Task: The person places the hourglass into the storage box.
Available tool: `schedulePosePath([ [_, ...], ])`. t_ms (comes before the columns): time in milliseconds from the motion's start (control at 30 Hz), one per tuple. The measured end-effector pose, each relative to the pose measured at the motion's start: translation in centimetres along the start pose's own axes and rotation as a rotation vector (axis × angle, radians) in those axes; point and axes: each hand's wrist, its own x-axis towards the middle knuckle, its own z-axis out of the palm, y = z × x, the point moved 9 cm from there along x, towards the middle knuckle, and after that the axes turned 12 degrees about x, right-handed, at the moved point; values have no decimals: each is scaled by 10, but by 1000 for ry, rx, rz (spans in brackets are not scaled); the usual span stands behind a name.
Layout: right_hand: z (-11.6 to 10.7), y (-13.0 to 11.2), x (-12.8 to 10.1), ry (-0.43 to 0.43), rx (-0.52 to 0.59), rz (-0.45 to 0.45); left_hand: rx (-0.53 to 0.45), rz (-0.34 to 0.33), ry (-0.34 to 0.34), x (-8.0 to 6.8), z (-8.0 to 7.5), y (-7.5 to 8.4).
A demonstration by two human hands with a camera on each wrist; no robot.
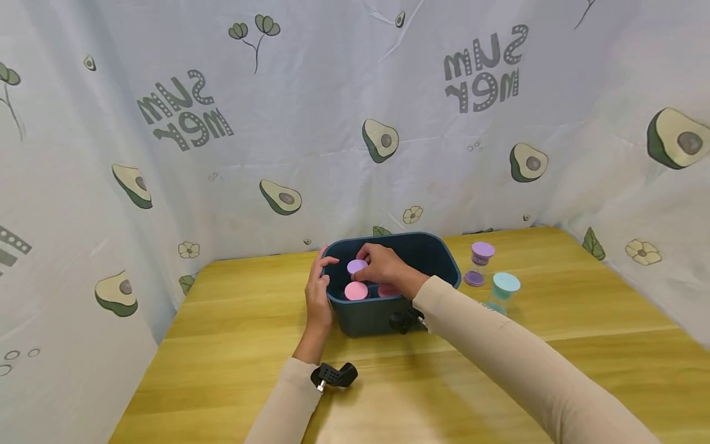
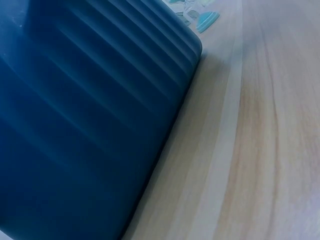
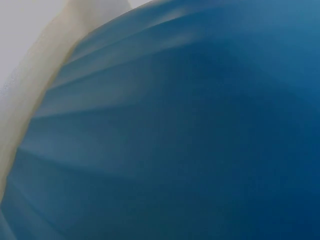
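A dark blue plastic bin (image 1: pixel 432 253) stands on the wooden table (image 1: pixel 222 320). My right hand (image 1: pixel 379 264) reaches inside it and pinches a hourglass with a lilac cap (image 1: pixel 357 267). Beside that, a pink-capped one (image 1: pixel 355 291) stands in the bin, and another pink cap (image 1: pixel 388 290) shows under my wrist. My left hand (image 1: pixel 318 290) rests on the bin's left rim with the fingers bent over the edge. Both wrist views show only the bin's ribbed blue wall (image 2: pixel 90 115) (image 3: pixel 190 130) from very close.
Right of the bin stand a purple-capped hourglass (image 1: pixel 479 263) and a teal-capped one (image 1: pixel 503 292); the teal one's base (image 2: pixel 207 21) shows in the left wrist view. A curtain with an avocado print (image 1: pixel 383 139) encloses the table at the back and sides.
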Motion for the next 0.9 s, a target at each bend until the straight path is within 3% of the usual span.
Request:
schedulePosePath([
  [467,3,-2,-3,5,-14,16,-1,-16,-8,-2,-1,-3],
  [900,4,-2,-2,-1,-14,-23,-11,-2,-2,-3,0,-1],
])
